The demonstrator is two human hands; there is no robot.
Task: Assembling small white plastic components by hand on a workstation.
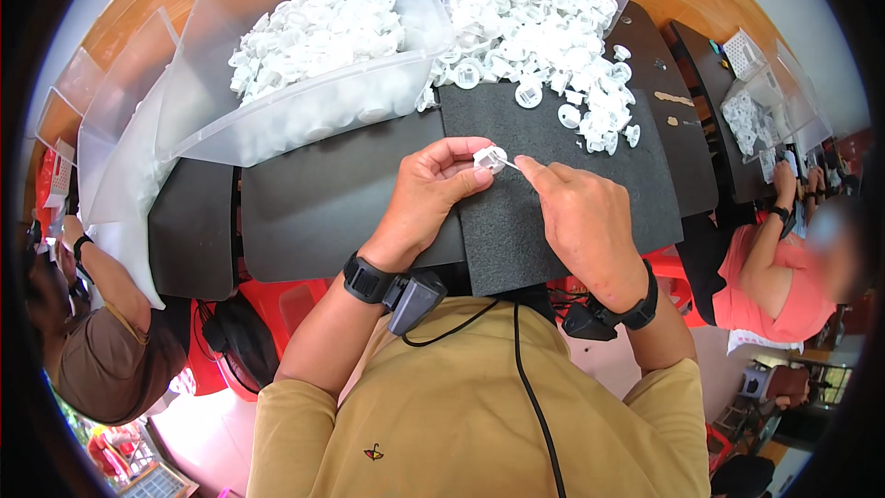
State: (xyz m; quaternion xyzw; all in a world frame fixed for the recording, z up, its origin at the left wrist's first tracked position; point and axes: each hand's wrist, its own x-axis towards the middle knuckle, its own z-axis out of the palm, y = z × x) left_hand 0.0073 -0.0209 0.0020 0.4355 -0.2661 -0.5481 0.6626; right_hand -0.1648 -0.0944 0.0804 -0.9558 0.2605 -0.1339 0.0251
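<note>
My left hand (429, 184) pinches a small white plastic part (487, 159) between thumb and fingers, above the edge of the dark foam mat. From the right, my right hand (585, 217) grips a thin, pale, pointed tool (507, 164), whose tip meets the part or comes very close to it. Most of the tool is hidden in my fist, so its kind does not show. Past my hands, a heap of similar white plastic parts (525, 18) spills out of a tipped clear bin onto the black foam mat (516, 231).
A clear plastic bin (304, 134) holding more white parts stands at the far left on the dark table (341, 212). Co-workers sit on both sides, one in a brown top (120, 360), another in a pink top (765, 286). A black cable (530, 387) runs down my front.
</note>
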